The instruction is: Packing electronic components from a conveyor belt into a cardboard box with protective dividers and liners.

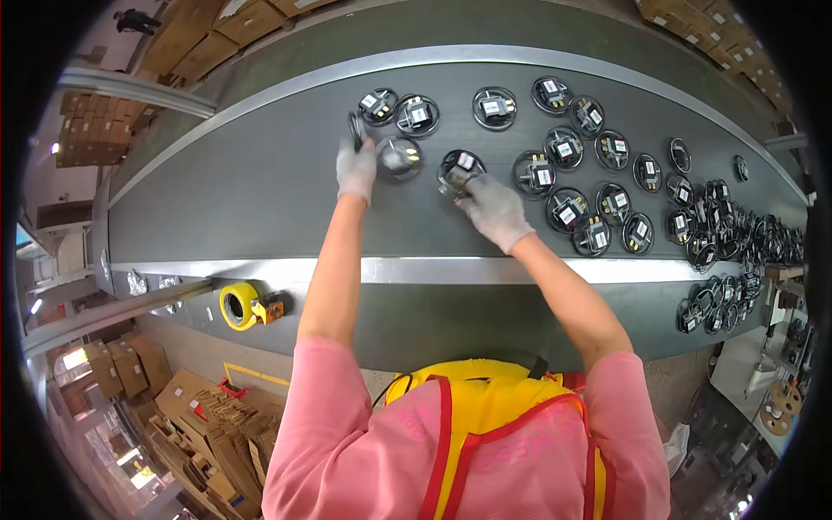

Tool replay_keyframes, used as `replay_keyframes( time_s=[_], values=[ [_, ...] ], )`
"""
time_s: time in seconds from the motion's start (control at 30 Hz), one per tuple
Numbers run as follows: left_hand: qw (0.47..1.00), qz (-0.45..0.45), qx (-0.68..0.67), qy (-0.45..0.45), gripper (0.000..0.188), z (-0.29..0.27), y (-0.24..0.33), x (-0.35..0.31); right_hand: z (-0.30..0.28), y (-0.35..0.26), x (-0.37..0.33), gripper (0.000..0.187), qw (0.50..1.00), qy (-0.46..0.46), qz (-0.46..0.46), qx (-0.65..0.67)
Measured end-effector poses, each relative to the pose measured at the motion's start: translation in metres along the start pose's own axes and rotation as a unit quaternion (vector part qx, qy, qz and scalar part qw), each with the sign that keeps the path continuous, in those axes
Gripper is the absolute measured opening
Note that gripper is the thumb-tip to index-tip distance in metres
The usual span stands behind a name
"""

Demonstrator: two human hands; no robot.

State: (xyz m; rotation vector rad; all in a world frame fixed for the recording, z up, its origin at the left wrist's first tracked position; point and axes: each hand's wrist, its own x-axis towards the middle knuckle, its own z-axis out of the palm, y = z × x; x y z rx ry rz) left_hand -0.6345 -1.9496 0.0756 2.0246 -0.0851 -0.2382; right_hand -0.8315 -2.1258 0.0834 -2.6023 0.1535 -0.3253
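Observation:
My gloved left hand (355, 172) holds a coiled black cable (356, 128) turned almost edge-on, its fingers closed at the coil's lower end. To the right, my gloved right hand (494, 211) grips the lower right side of another coiled black cable (461, 166), which carries a white label. Between the hands, a motion-smeared cable coil (399, 159) is at the belt, touched by neither hand as far as I can tell. Just beyond the left hand are two labelled cable coils, one at the left (379, 106) and one beside it (417, 115).
Several more labelled coils (566, 147) are spread over the grey conveyor belt (225, 182), thickening into a heap (737, 221) at the far right. A metal rail (407, 270) runs along the near side. A yellow tape dispenser (239, 305) sits on the ledge, left of my left arm.

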Motion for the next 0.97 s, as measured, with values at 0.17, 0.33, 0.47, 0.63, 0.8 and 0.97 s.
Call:
replay_keyframes(
  time_s=[0.17,0.33,0.47,0.63,0.8,0.97],
  values=[
    [0.981,-0.141,-0.132,-0.033,0.023,0.002,0.011,-0.043,-0.076,0.030,0.059,0.031,0.859,0.044,0.294,0.417],
    [0.947,0.254,0.190,0.045,0.027,0.041,0.022,0.006,-0.052,0.099,0.122,0.037,0.895,0.116,0.229,0.366],
    [0.846,0.360,0.392,-0.026,0.039,0.035,0.020,0.038,-0.026,0.112,0.131,0.040,0.966,0.072,0.205,0.142],
    [0.839,0.254,0.457,-0.149,0.035,0.013,0.014,0.010,-0.061,0.067,0.107,0.036,0.847,-0.045,0.392,0.358],
    [0.867,0.265,0.401,-0.131,0.031,-0.001,-0.015,-0.027,-0.033,0.078,0.064,0.020,0.978,0.067,0.055,0.189],
    [0.952,0.194,0.231,-0.051,0.042,-0.003,-0.022,-0.039,-0.008,0.074,0.049,0.020,0.990,-0.057,-0.118,-0.054]
  ],
)
